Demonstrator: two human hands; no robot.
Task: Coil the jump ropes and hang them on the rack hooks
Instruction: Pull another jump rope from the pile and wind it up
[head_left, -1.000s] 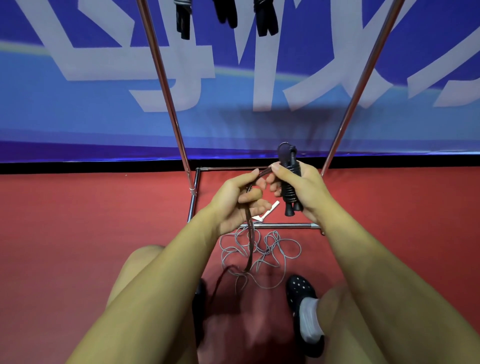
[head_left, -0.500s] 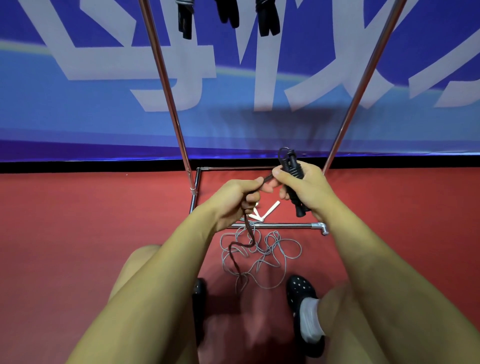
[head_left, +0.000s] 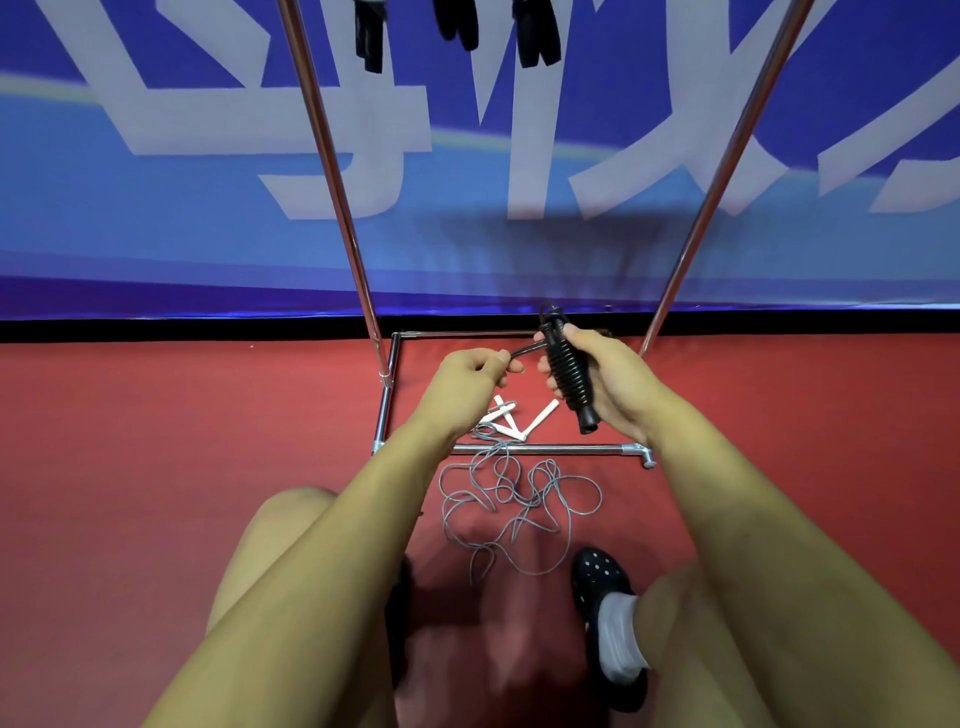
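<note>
Black jump rope handles (head_left: 567, 375) steeply upright in right hand (head_left: 605, 383) grip, butt ends toward viewer; left hand (head_left: 470, 375) pinching cord.

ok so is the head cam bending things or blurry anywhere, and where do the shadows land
Head view: wide-angle distortion splays the rack poles outward and stretches the forearms; the right hand gripping the black handles and the grey rope are sharp; soft shadows fall on the banner behind the rack and on the red floor between the legs.

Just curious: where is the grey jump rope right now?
In the head view the grey jump rope lies loose on the red floor, just before the rack base bar, between the person's knees.
</note>
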